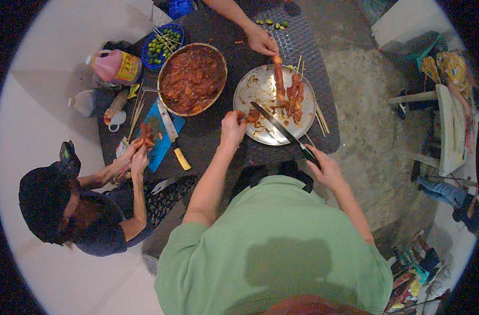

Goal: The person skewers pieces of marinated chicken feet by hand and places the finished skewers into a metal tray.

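Note:
My right hand [325, 165] grips the dark handle of a long kitchen knife [277, 125], its blade reaching over a round metal tray [259, 136]. At the tray's left rim, my left hand [234, 128] pinches a piece of reddish marinated meat [252, 116], close to the knife's tip. Skewered meat [296, 96] lies on the tray's right side. Another person's hand [262, 40], coming from the far side, holds the upper end of a long meat strip [278, 80]. Brown marinade is smeared over the tray.
A big bowl of marinated meat [194, 78] stands beside a blue basket of small green citrus [162, 46]. On the left, a co-worker [105, 220] handles meat over a blue cutting board [154, 151] bearing a yellow-handled knife [170, 128]. Bamboo skewers [322, 120] lie right of the tray.

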Demonstrator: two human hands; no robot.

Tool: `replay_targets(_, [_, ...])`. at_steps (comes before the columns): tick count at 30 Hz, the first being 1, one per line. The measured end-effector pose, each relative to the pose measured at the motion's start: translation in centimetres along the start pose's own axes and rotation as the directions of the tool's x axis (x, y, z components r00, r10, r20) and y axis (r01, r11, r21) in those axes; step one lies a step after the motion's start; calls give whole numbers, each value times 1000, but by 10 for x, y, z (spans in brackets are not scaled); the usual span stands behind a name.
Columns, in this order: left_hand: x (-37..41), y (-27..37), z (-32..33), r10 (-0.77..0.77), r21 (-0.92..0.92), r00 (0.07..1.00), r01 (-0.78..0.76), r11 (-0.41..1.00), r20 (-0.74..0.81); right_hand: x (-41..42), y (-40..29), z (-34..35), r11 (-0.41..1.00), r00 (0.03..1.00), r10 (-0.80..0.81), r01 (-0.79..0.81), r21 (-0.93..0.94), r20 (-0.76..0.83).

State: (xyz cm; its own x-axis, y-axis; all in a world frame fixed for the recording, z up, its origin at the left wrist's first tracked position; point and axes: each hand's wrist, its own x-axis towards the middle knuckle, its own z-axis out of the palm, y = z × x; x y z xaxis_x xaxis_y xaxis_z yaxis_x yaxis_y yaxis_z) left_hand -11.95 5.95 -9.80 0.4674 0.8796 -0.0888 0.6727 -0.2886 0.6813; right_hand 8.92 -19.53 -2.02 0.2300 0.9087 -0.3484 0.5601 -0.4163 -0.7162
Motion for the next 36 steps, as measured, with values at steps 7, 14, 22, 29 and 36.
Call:
replay_targets(7, [-13,8,6,71,55,995,-68,996,-66,3,-1,9,998,997,-1,-4,70,74])
replay_targets(14, [-17,1,16,117,29,983,-114,993,-143,3,3,12,992,995,-50,40,120,81])
replay_targets(22, [-16,0,21,110,89,982,-97,991,-152,7,14,17,987,993,-86,74,142,84])
replay_targets(29, [-16,3,21,102,82,986,-92,992,-135,9,14,17,985,992,-76,59,159,104])
replay_targets(36, [-13,0,23,126,112,982,-111,988,-139,14,11,15,986,989,-77,56,159,125])
